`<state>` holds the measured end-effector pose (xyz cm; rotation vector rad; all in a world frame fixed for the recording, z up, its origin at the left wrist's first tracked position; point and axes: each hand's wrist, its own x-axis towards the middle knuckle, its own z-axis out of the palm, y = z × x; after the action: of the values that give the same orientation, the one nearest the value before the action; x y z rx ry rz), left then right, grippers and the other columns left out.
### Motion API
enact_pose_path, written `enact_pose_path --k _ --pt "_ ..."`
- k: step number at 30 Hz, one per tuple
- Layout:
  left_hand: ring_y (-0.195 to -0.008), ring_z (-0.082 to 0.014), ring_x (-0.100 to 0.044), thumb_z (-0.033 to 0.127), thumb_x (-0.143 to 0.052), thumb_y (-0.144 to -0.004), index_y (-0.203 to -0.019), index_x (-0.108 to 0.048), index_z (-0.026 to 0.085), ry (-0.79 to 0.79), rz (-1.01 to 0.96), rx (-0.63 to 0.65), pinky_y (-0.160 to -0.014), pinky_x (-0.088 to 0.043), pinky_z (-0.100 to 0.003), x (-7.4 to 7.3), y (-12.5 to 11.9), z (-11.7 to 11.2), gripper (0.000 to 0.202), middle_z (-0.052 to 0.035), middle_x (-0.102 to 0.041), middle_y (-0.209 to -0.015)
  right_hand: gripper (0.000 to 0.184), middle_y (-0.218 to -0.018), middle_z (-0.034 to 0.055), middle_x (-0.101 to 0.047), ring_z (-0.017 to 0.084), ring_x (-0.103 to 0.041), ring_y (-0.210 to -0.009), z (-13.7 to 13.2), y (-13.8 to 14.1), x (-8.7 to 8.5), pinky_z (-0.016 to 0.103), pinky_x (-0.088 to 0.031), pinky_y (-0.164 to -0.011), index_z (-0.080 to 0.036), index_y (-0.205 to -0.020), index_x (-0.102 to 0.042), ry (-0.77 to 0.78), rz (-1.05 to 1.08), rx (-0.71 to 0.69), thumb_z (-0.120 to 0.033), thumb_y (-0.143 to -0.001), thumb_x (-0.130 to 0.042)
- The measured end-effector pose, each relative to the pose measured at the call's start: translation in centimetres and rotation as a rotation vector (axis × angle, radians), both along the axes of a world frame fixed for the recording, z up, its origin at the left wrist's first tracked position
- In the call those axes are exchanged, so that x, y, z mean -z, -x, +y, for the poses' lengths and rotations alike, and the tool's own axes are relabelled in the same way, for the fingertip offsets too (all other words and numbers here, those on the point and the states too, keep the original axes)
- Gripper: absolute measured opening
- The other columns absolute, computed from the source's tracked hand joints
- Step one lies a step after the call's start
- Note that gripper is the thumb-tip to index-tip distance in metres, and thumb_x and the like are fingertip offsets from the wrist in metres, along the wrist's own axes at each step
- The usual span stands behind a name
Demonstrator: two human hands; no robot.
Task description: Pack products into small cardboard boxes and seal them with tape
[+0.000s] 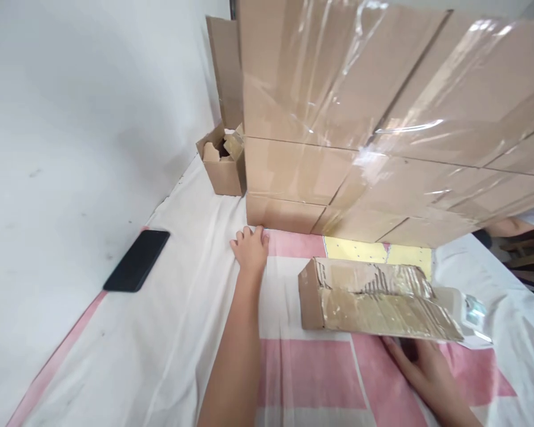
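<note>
My left hand [250, 248] rests on the cloth with its fingers spread, their tips at the bottom edge of a big taped cardboard panel [285, 172]. My right hand [422, 367] is at the near edge of a worn, taped cardboard box [378, 311]. A small dark thing [408, 349] shows between its thumb and fingers, too covered to name. The fingertips are hidden by the box. From the right end of that box sticks out a clear plastic item [469, 311], its kind unclear.
A black phone [137, 261] lies by the white wall [71, 130]. In the corner stands a small open carton [225, 175] beside the panel. A pink, white and yellow cloth [311, 370] covers the surface. At the far right, another person's arm [507, 226] shows behind the panel.
</note>
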<state>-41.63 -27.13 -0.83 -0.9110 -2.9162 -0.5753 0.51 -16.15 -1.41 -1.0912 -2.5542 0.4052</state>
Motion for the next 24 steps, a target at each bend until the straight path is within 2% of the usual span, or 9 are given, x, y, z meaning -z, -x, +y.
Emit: enact_pose_path --k 4,7,12,16,19,21,23,24 --pt "-0.112 -0.0340 -0.050 0.045 -0.039 -0.100 -0.124 -0.062 0.029 0.044 0.056 -0.014 -0.090 -0.036 -0.050 0.2 -0.1 0.4 0.037 -0.0134 -0.060 -0.119 0.036 -0.090 0.0091 -0.070 0.028 -0.065 -0.081 0.2 -0.3 0.6 0.041 -0.053 -0.073 -0.020 -0.106 -0.063 0.065 0.001 -0.030 -0.053 -0.091 -0.058" --pt "-0.112 -0.0341 -0.052 0.046 -0.038 -0.100 -0.123 -0.062 0.028 0.078 0.087 0.004 -0.091 -0.037 -0.050 0.1 0.0 0.5 0.038 -0.0135 -0.061 -0.118 0.030 -0.076 0.0047 -0.064 0.023 -0.059 -0.066 0.1 -0.3 0.8 0.036 -0.048 -0.062 -0.021 -0.096 -0.062 0.099 0.031 -0.034 -0.050 -0.094 -0.055" --pt "-0.113 -0.0327 -0.055 0.049 -0.038 -0.100 -0.121 -0.062 0.026 0.129 0.122 0.063 -0.092 -0.038 -0.047 -0.4 -0.1 0.1 0.040 -0.0133 -0.064 -0.118 0.020 -0.087 0.0073 -0.064 0.027 -0.061 -0.083 0.1 0.0 0.5 0.039 -0.049 -0.069 -0.023 -0.093 -0.060 0.072 0.116 -0.106 -0.042 -0.094 -0.054" --pt "-0.111 -0.0286 -0.059 0.046 -0.036 -0.101 -0.123 -0.061 0.026 0.156 0.150 0.053 -0.092 -0.039 -0.042 -0.6 -0.8 -0.2 0.039 -0.0109 -0.065 -0.119 0.014 -0.100 0.0087 -0.064 0.029 -0.059 -0.096 0.1 0.3 0.2 0.042 -0.050 -0.079 -0.023 -0.100 -0.057 0.162 0.159 -0.164 -0.035 -0.096 -0.052" --pt "-0.114 -0.0259 -0.059 0.045 -0.035 -0.100 -0.126 -0.061 0.030 0.161 0.165 0.056 -0.094 -0.039 -0.039 -1.7 -1.8 -0.2 0.040 -0.0079 -0.065 -0.122 0.012 -0.106 0.0095 -0.062 0.029 -0.058 -0.102 -0.2 0.2 -0.3 0.044 -0.049 -0.086 -0.023 -0.105 -0.055 0.210 0.193 -0.178 -0.030 -0.095 -0.052" --pt "-0.118 -0.0274 -0.058 0.042 -0.033 -0.099 -0.123 -0.064 0.026 0.149 0.172 0.052 -0.095 -0.040 -0.040 -2.7 -2.8 -0.5 0.042 -0.0105 -0.066 -0.122 0.013 -0.107 0.0102 -0.062 0.028 -0.058 -0.103 -0.8 0.0 -0.8 0.044 -0.048 -0.089 -0.023 -0.106 -0.054 0.236 0.222 -0.182 -0.024 -0.093 -0.051" --pt "-0.116 -0.0349 -0.059 0.039 -0.030 -0.097 -0.118 -0.066 0.012 0.114 0.179 0.013 -0.095 -0.042 -0.046 -3.2 -3.4 -0.9 0.049 -0.0209 -0.065 -0.120 0.020 -0.108 0.0108 -0.062 0.028 -0.058 -0.103 -1.4 -0.1 -1.1 0.043 -0.047 -0.091 -0.022 -0.108 -0.053 0.255 0.252 -0.167 -0.018 -0.089 -0.051" --pt "-0.114 -0.0408 -0.059 0.040 -0.029 -0.095 -0.120 -0.063 0.004 0.089 0.179 -0.009 -0.094 -0.042 -0.052 -2.9 -3.2 -1.1 0.055 -0.0279 -0.063 -0.121 0.026 -0.109 0.0108 -0.062 0.027 -0.058 -0.103 -1.5 0.0 -0.9 0.042 -0.047 -0.091 -0.021 -0.111 -0.054 0.253 0.266 -0.149 -0.016 -0.086 -0.051"
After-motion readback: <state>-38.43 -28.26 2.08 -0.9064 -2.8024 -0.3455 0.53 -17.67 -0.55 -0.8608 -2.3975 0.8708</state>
